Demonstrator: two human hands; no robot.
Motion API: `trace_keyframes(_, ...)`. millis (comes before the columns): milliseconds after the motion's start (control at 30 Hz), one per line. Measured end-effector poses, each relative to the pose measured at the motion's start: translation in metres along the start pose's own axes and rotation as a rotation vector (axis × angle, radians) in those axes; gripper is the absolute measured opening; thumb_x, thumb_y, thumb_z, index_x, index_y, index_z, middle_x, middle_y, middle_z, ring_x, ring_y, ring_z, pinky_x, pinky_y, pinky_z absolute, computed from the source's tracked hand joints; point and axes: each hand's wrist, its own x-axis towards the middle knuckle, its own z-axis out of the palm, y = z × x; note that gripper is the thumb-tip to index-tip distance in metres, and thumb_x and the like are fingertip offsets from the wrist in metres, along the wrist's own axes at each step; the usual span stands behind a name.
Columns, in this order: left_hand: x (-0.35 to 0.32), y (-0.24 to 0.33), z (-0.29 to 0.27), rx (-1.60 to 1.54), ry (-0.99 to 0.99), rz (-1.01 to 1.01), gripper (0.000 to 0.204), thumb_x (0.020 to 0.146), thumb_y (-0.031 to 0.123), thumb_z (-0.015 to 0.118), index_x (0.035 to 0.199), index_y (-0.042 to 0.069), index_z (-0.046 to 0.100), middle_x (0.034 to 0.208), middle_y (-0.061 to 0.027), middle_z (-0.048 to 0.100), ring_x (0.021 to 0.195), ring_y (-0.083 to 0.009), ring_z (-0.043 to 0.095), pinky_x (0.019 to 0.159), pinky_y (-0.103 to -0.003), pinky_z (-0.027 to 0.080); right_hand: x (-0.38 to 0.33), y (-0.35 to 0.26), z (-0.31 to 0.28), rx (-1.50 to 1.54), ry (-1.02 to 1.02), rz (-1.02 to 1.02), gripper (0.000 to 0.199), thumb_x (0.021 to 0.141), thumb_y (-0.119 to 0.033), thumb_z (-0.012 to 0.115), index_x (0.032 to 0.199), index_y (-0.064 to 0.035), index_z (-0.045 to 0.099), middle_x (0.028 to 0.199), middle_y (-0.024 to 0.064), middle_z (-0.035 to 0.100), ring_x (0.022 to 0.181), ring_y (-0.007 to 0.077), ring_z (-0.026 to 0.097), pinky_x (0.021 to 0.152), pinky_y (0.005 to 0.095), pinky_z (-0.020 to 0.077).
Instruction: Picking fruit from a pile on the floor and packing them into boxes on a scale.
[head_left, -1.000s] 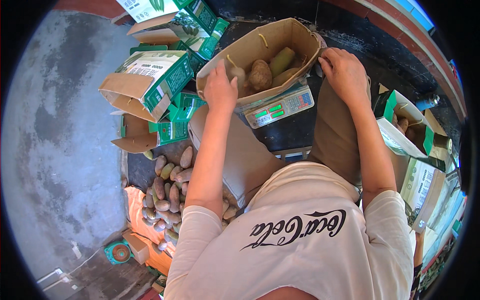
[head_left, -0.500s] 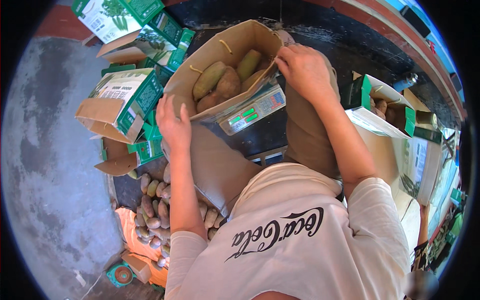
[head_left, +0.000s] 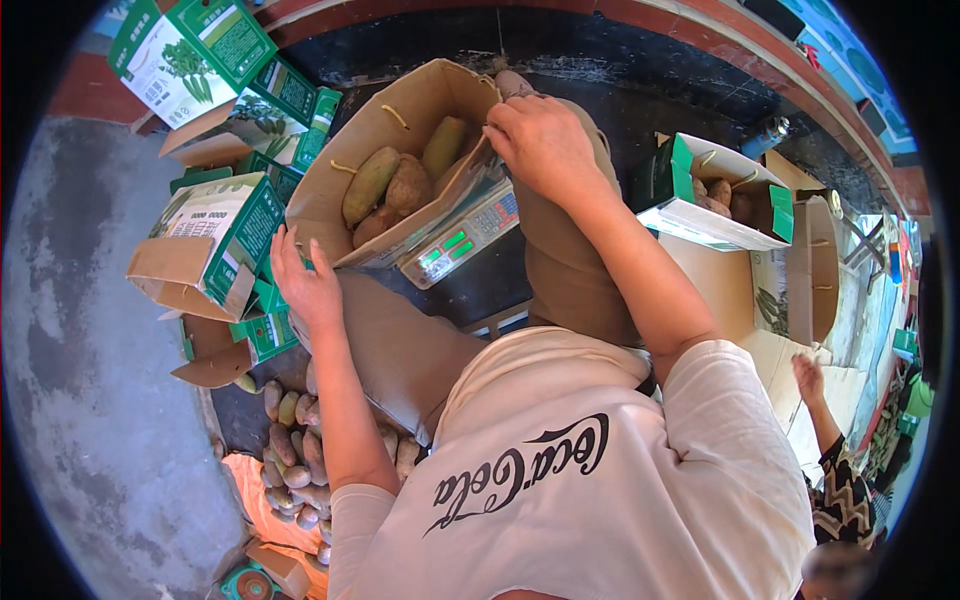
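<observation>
A tall cardboard box with yellow rope handles leans open toward me, holding several large root vegetables, some greenish and some brown. It rests on a scale with lit green displays, between my knees. At the box's near left corner, my left hand is open, fingers spread and thumb apart beside the wall. My right hand bends its fingers at the right rim, closed on the cardboard edge; its fingertips are partly hidden.
Green-and-white cartons are stacked at left. A pile of root vegetables lies below them, partly on orange cloth. At right stands another box of roots, with a blue bottle behind. Another person's hand shows at lower right.
The view has shifted, so the box and scale appear farther left. My left hand's fingers are more spread. The other person's hand has come away from a carton at right.
</observation>
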Motion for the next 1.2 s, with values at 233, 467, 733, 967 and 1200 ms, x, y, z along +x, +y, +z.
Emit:
trace_keyframes(233, -0.005, 0.005, -0.007, 0.011, 0.012, 0.017, 0.029, 0.083, 0.009, 0.057, 0.109, -0.002, 0.055, 0.119, -0.0205, 0.053, 0.112, -0.0361, 0.048, 0.095, -0.043, 0.038, -0.002, 0.007, -0.006, 0.01, 0.034, 0.02, 0.011, 0.078, -0.019, 0.061, 0.078, -0.0076, 0.06, 0.073, 0.0068, 0.059, 0.075, 0.0255, 0.058, 0.07, 0.0367, 0.0449)
trace_keyframes(467, -0.012, 0.017, -0.038, 0.009, 0.043, -0.022, 0.028, 0.085, 0.01, 0.056, 0.11, -0.003, 0.055, 0.12, -0.0202, 0.053, 0.112, -0.0352, 0.049, 0.094, -0.042, 0.038, -0.011, 0.054, -0.016, 0.286, 0.293, 0.324, 0.014, 0.077, -0.022, 0.064, 0.079, -0.0072, 0.064, 0.077, 0.0102, 0.061, 0.077, 0.0272, 0.059, 0.069, 0.0372, 0.0474)
trace_keyframes(733, -0.011, 0.048, -0.102, 0.017, 0.123, -0.059, 0.028, 0.088, 0.011, 0.053, 0.112, -0.005, 0.055, 0.121, -0.0199, 0.053, 0.111, -0.0337, 0.05, 0.094, -0.04, 0.039, -0.148, 0.205, -0.003, -0.667, -0.424, 0.619, 0.026, 0.082, -0.02, 0.053, 0.105, -0.0089, 0.059, 0.131, 0.0133, 0.045, 0.123, 0.0305, 0.04, 0.096, 0.0525, 0.0344)
trace_keyframes(967, -0.011, 0.045, -0.118, 0.071, 0.158, -0.113, 0.028, 0.089, 0.012, 0.052, 0.112, -0.005, 0.054, 0.12, -0.0194, 0.054, 0.109, -0.0333, 0.051, 0.094, -0.04, 0.039, -0.178, 0.205, -0.024, -0.906, -0.487, 0.543, 0.023, 0.082, -0.015, 0.048, 0.1, -0.0096, 0.062, 0.132, 0.0131, 0.044, 0.13, 0.0312, 0.029, 0.106, 0.0568, 0.0136)
trace_keyframes(1200, -0.006, 0.031, -0.096, -0.038, 0.11, -0.126, 0.026, 0.089, 0.011, 0.052, 0.109, -0.005, 0.056, 0.115, -0.0187, 0.057, 0.108, -0.0328, 0.052, 0.093, -0.04, 0.039, -0.235, 0.203, -0.085, -0.93, -0.858, 0.746, 0.028, 0.083, -0.019, 0.045, 0.103, -0.0114, 0.064, 0.121, 0.0079, 0.053, 0.127, 0.0291, 0.032, 0.106, 0.054, 0.0145)
